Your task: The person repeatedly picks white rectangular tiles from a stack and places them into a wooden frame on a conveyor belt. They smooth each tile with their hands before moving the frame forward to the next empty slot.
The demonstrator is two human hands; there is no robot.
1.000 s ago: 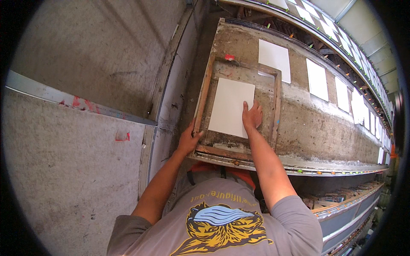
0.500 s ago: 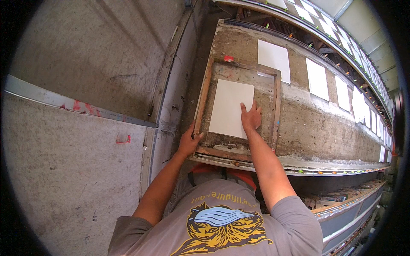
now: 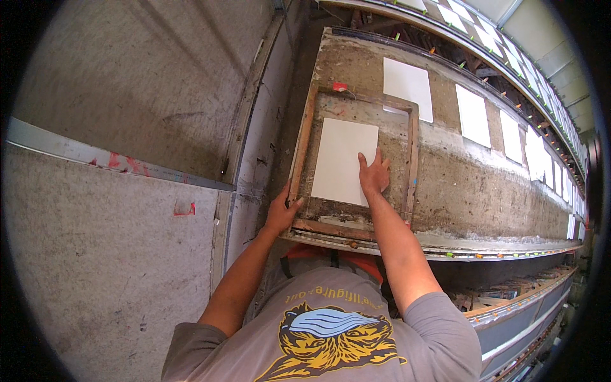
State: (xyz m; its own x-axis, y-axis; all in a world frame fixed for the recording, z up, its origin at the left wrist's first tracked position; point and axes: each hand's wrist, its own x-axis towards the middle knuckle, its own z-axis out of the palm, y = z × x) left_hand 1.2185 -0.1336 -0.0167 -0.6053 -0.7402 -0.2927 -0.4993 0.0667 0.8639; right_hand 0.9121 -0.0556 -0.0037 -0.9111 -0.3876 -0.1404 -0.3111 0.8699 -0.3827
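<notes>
A rectangular wooden frame, worn and stained, lies on the left end of a long table. Within its outline is a blank white sheet, slightly tilted. My left hand grips the frame's left side near the near corner, thumb on top and the other fingers mostly hidden. On the sheet's right edge rests my right hand, fingers stretched and thumb apart, holding nothing. I cannot tell whether a mesh spans the frame. The frame's far right corner overlaps another white sheet.
More white sheets run in a row rightward along the table. A red patch is by the frame's far side. Coloured clips line the table edges. Another table with sheets stands beyond; a pale wall is at left.
Almost nothing differs. Both hands, the frame and the sheet keep their places; the view has shifted very slightly.
</notes>
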